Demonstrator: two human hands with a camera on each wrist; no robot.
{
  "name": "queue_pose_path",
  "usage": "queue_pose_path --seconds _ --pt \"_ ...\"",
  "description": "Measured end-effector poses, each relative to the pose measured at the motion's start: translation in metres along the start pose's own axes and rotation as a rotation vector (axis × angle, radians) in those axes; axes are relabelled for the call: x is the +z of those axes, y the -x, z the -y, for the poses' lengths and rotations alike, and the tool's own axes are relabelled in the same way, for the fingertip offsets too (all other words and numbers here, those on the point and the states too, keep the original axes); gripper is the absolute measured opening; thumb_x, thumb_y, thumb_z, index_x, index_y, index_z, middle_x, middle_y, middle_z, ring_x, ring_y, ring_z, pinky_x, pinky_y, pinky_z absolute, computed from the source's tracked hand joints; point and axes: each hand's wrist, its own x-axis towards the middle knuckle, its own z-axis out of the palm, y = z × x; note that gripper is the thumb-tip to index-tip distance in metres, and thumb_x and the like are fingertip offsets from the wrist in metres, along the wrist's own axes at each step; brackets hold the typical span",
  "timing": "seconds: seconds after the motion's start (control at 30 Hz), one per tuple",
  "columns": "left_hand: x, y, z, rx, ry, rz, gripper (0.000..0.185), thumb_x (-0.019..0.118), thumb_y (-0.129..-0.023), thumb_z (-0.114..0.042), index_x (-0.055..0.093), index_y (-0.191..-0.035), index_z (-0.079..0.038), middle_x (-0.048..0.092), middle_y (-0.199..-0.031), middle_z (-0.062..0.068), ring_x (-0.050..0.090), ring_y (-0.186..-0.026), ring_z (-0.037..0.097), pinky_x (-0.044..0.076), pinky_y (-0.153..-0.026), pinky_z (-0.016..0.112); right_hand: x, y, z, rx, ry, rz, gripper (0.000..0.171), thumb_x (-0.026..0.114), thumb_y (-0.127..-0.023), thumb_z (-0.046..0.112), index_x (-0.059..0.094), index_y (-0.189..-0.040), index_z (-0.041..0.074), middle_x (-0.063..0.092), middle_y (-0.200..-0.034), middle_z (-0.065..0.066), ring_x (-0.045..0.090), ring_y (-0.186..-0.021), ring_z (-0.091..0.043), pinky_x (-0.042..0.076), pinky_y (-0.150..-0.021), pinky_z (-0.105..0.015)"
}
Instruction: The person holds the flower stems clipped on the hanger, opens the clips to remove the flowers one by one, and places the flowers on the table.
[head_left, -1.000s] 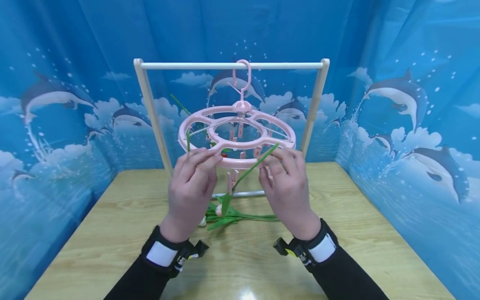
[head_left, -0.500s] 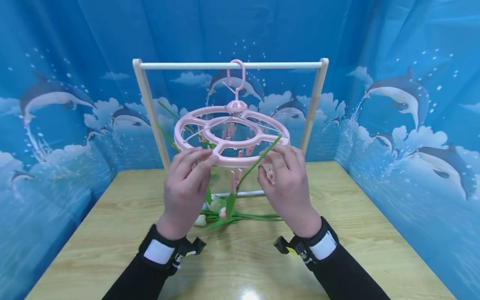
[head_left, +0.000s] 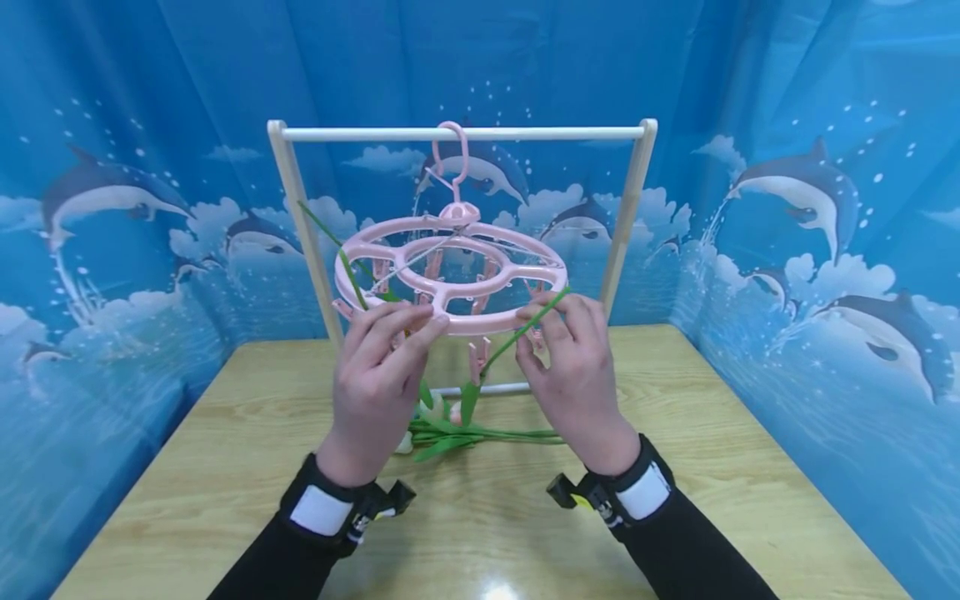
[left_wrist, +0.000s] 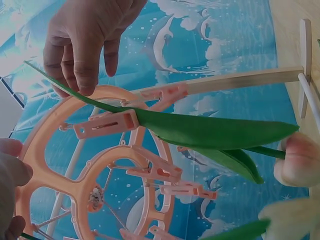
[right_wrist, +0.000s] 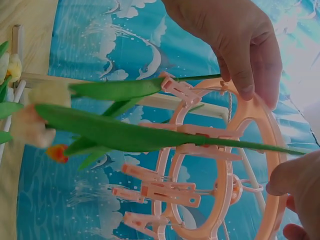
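Note:
A pink round clip hanger [head_left: 495,323] hangs by its hook from the rack's bar. My left hand [head_left: 382,375] holds the front left of its rim, thumb and fingertips on the ring. At the front right, my right hand [head_left: 573,367] has its fingers over the rim and its thumb below. Between the hands, a pink clothespin [right_wrist: 207,152] clamps an artificial tulip by its stem, its pale pink flower [left_wrist: 302,157] hanging down. Another clothespin [right_wrist: 180,90] holds a second tulip [right_wrist: 117,89] near my left hand. An orange-red flower [right_wrist: 57,152] hangs farther back.
The rack has wooden side posts [head_left: 630,212] and a white top bar [head_left: 562,132]. Several tulips [head_left: 510,434] lie on the wooden table [head_left: 247,467] under the hanger. Other clothespins [right_wrist: 170,192] dangle from the rings. A blue dolphin curtain [head_left: 787,250] surrounds the table.
The hanger has shifted left, its hook sliding along the bar. The ring has turned somewhat, so the clipped stems and clothespins sit differently. Both hands remain at the front rim.

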Motion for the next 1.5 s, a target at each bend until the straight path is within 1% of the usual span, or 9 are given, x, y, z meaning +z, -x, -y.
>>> queue_pose_path --seconds 0.53,0.7,0.77,0.87,0.97,1.07,1.2,1.33,1.5 --pt "0.005 0.001 -0.001 -0.012 0.001 -0.011 0.021 0.073 -0.098 -0.009 0.072 -0.116 0.002 0.066 -0.121 0.024 0.063 -0.108 0.038 0.060 -0.088 0.045 0.001 -0.001 -0.003 -0.021 -0.004 -0.017 0.020 0.081 -0.095 0.001 0.073 -0.113 0.002 0.072 -0.119 -0.018 0.064 -0.116 -0.040 0.057 -0.102 -0.054" --pt "0.007 0.006 0.001 0.083 0.043 -0.039 0.019 0.064 -0.097 -0.018 0.066 -0.091 0.000 0.063 -0.101 0.019 0.057 -0.093 0.035 0.051 -0.078 0.043 0.000 -0.001 -0.003 -0.015 -0.007 -0.016 0.023 0.081 -0.095 0.001 0.075 -0.117 0.002 0.072 -0.119 -0.018 0.064 -0.115 -0.040 0.057 -0.101 -0.054" --pt "0.005 0.007 0.001 0.115 0.049 0.047 0.024 0.062 -0.098 -0.021 0.065 -0.080 -0.006 0.066 -0.087 0.011 0.060 -0.079 0.027 0.052 -0.067 0.034 0.000 -0.001 -0.003 -0.009 -0.014 -0.018 0.023 0.081 -0.094 0.001 0.075 -0.117 0.002 0.072 -0.119 -0.018 0.063 -0.114 -0.040 0.057 -0.101 -0.054" --pt "0.004 0.008 -0.001 0.075 0.040 0.298 0.032 0.066 -0.100 -0.027 0.064 -0.070 -0.016 0.064 -0.070 -0.003 0.055 -0.058 0.011 0.045 -0.049 0.021 0.000 0.000 -0.003 -0.004 -0.025 -0.015 0.023 0.081 -0.094 0.001 0.075 -0.117 0.003 0.072 -0.119 -0.018 0.063 -0.114 -0.040 0.056 -0.101 -0.054" --pt "0.007 0.007 -0.004 -0.031 0.007 0.562 0.028 0.077 -0.099 -0.035 0.069 -0.076 -0.020 0.063 -0.069 -0.010 0.050 -0.055 0.003 0.041 -0.050 0.014 0.000 0.000 -0.004 0.001 -0.031 -0.008 0.023 0.081 -0.095 0.001 0.075 -0.117 0.003 0.072 -0.120 -0.018 0.063 -0.114 -0.040 0.056 -0.101 -0.054" --pt "0.012 0.007 -0.005 -0.120 0.042 0.728 0.024 0.088 -0.093 -0.037 0.074 -0.091 -0.019 0.067 -0.079 -0.009 0.053 -0.059 0.000 0.046 -0.055 0.014 -0.001 0.001 -0.004 0.003 -0.026 -0.001 0.023 0.082 -0.095 0.002 0.074 -0.117 0.004 0.072 -0.120 -0.017 0.063 -0.115 -0.040 0.056 -0.101 -0.054" --pt "0.023 0.010 -0.006 -0.239 0.161 0.829 0.027 0.093 -0.090 -0.030 0.069 -0.101 -0.022 0.070 -0.090 -0.011 0.062 -0.067 -0.002 0.057 -0.066 0.017 -0.002 0.002 -0.005 0.003 -0.021 0.006 0.024 0.082 -0.095 0.002 0.075 -0.118 0.004 0.071 -0.120 -0.017 0.063 -0.114 -0.039 0.057 -0.100 -0.054" --pt "0.029 0.011 -0.006 -0.342 0.267 0.847 0.028 0.092 -0.090 -0.019 0.069 -0.104 -0.026 0.075 -0.099 -0.016 0.074 -0.088 -0.001 0.066 -0.089 0.025 -0.002 0.002 -0.005 0.010 -0.017 0.008 0.023 0.083 -0.095 0.002 0.075 -0.116 0.003 0.072 -0.119 -0.017 0.063 -0.113 -0.039 0.058 -0.098 -0.052" --pt "0.028 0.011 -0.007 -0.421 0.375 0.859 0.028 0.087 -0.093 -0.012 0.071 -0.111 -0.026 0.080 -0.107 -0.013 0.076 -0.083 -0.003 0.066 -0.096 0.029 -0.002 0.002 -0.006 0.018 -0.013 -0.003 0.018 0.084 -0.094 0.003 0.073 -0.109 0.000 0.072 -0.118 -0.018 0.063 -0.111 -0.040 0.059 -0.095 -0.051"
